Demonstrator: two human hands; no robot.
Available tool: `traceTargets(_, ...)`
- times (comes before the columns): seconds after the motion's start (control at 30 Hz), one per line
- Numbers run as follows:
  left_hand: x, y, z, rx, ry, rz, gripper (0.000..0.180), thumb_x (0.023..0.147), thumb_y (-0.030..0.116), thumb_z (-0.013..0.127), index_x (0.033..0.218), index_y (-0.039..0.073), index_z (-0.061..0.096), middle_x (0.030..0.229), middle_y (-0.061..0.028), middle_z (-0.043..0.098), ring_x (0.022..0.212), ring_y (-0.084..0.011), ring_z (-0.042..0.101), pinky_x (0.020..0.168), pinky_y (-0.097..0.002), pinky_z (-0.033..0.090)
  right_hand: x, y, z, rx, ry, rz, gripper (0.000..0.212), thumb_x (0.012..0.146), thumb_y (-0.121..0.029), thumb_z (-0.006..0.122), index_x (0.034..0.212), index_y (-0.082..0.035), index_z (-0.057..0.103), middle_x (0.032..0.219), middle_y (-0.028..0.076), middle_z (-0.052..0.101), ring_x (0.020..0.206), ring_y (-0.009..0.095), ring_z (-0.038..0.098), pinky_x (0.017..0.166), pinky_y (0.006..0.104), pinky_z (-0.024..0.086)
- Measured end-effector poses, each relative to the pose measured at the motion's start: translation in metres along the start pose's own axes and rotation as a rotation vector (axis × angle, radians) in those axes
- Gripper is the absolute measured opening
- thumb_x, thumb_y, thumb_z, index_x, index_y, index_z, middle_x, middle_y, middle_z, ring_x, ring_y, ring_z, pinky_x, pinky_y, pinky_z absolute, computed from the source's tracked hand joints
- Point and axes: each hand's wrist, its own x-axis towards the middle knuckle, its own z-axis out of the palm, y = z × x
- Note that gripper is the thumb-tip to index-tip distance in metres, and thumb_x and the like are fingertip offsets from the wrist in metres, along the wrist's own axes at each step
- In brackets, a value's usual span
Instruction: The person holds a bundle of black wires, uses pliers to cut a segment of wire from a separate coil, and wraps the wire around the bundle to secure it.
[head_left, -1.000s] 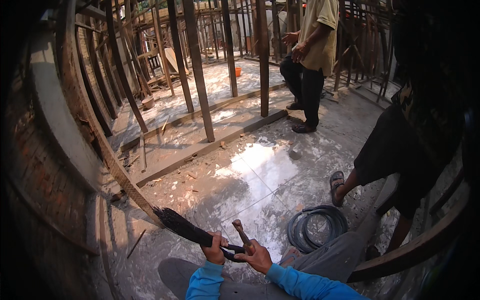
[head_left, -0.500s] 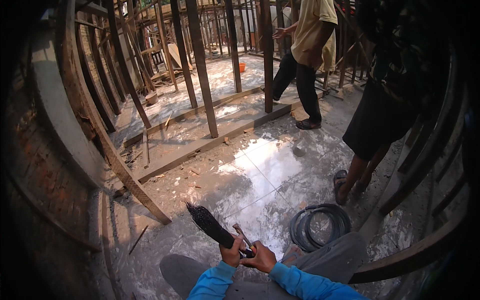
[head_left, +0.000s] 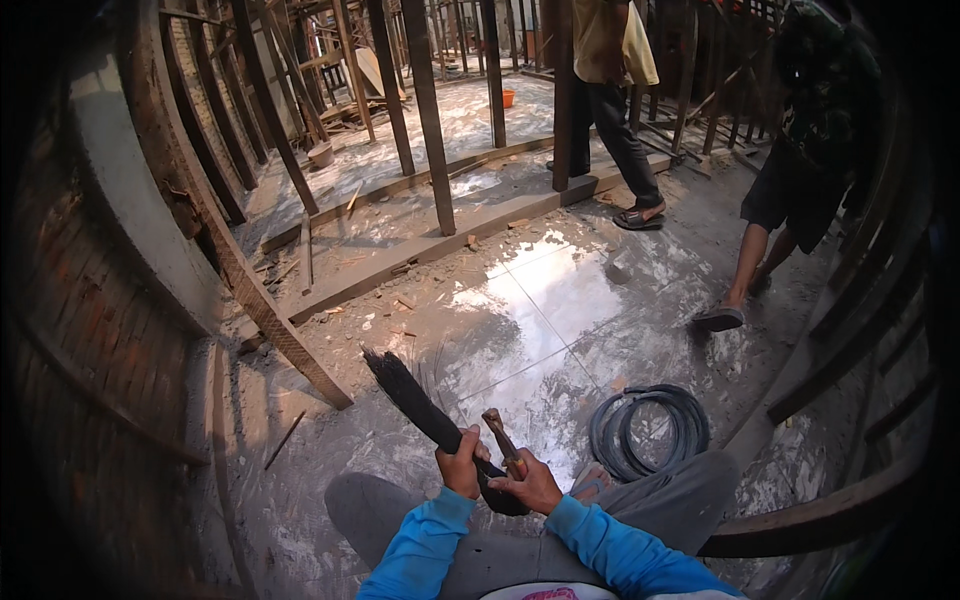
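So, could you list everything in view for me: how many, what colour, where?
Bristly bundle: one, black, lower centre
Hand tool: one, brownish, lower centre
Coil: one, dark grey, right of the tool
Thin stick: one, dark, lower left
Leaning plank: one, brown, left
Brick wall: one, reddish, far left
Posts: many, dark brown, across the top
Beams: two or more, brownish, among the posts
Small bucket: one, orange, top centre
Other bucket: one, greyish, top left
Floor: one, grey and white, throughout
Nearer person: one, black clothes, right
Other person: one, tan top, dark trousers, top
Trouser legs: two, grey, bottom
Sleeves: two, blue, bottom
Fingers of left hand: one set, round bundle
Fingers of right hand: one set, round tool
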Motion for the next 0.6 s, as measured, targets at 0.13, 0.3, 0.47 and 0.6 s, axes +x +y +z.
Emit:
traceTargets(0.13,0.008,-0.005,-0.003,-0.046,0.020,-0.059,0.014,0.085,0.009,0.064,0.085,0.003,0.051,0.057,-0.0030,0.048,0.047,-0.0138,0.048,0.047,-0.0290,0.043,0.003,-0.004,-0.006,0.041,0.138,0.051,0.045,0.077,-0.039,0.076,0.090,-0.002,0.053,0.067,0.003,0.050,0.063,0.013,0.046,0.058,0.0308,0.041)
traceTargets(0.3,0.008,-0.010,-0.009,0.035,-0.060,-0.046,0.015,0.087,0.013,0.063,0.084,0.003,0.052,0.059,-0.0039,0.049,0.051,-0.0137,0.049,0.050,-0.0294,0.043,0.011,0.003,-0.017,0.032,0.157,0.079,0.038,0.083,-0.034,0.071,0.089,-0.001,0.052,0.066,0.004,0.051,0.059,0.013,0.048,0.055,0.0302,0.041)
traceTargets(0.47,0.007,-0.017,-0.011,0.163,-0.141,-0.059,0.018,0.087,0.017,0.064,0.078,0.004,0.055,0.057,-0.0027,0.051,0.051,-0.0131,0.051,0.051,-0.0287,0.043,0.020,-0.029,-0.033,0.490,0.204,0.009,0.026,0.087,-0.024,0.068,0.090,-0.003,0.053,0.067,0.001,0.053,0.056,0.009,0.052,0.049,0.0237,0.043)
traceTargets(0.6,0.001,-0.024,-0.011,0.383,-0.217,-0.128,0.033,0.084,0.032,0.070,0.068,0.006,0.058,0.056,0.0013,0.051,0.050,-0.0083,0.046,0.049,-0.0265,0.036,0.029,-0.084,-0.050,0.570,0.183,-0.111,0.032,0.086,-0.018,0.069,0.109,0.001,0.057,0.075,0.001,0.057,0.062,0.009,0.054,0.055,0.0226,0.044)
